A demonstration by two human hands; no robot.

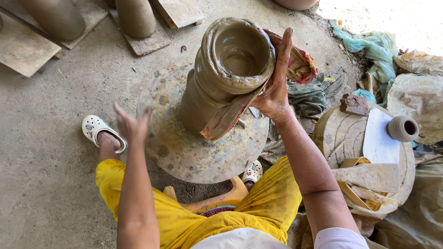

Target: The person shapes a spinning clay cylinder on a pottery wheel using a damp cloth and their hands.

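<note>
Seen from the head camera, a tall wet clay pot (226, 74) stands on a round turning wheel (198, 147), nearer its far rim. The right hand (276, 92) presses a damp cloth (295, 62) against the pot's right wall, fingers stretched flat up its rim. The left hand (131, 124) sits at the wheel's left edge, blurred, fingers spread and holding nothing. Bare concrete floor (50, 138) lies open to the left; rags and clutter crowd the right.

No packages, labels, signs or screens in view, only pottery clutter
</note>
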